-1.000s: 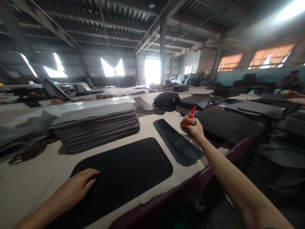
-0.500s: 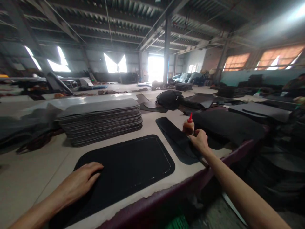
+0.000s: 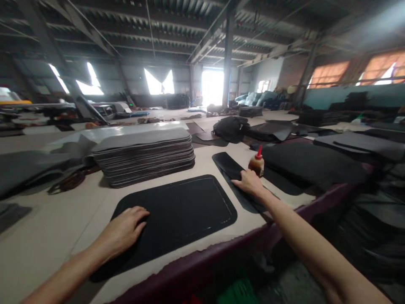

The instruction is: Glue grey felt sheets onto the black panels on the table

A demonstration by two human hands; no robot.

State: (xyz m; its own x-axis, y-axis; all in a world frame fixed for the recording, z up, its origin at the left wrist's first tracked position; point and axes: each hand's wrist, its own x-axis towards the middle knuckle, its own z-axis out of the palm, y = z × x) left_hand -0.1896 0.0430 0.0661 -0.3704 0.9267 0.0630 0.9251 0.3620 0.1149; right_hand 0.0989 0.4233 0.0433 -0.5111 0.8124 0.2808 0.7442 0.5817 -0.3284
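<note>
My left hand (image 3: 130, 226) lies on the left part of a black rounded panel (image 3: 180, 211), fingers stretched out. Faint pale lines run along the panel's edge. Farther right, my right hand (image 3: 248, 183) is over dark flat strips (image 3: 226, 164), thumb and forefinger apart; its other fingers are partly hidden. Just behind it, a squeeze bottle (image 3: 257, 165) with a red pointed nozzle and brown contents stands upright. I see nothing held in either hand.
A tall stack of grey-topped panels (image 3: 145, 158) stands behind the black panel. Dark sheets (image 3: 316, 164) lie to the right, and a black bundle (image 3: 229, 128) sits farther back. The pale table (image 3: 79, 211) has a maroon covering (image 3: 190, 270) hanging from its front edge.
My right hand has moved left, from beside the bottle onto the dark strips. My left hand stays on the black panel. The view has turned slightly left.
</note>
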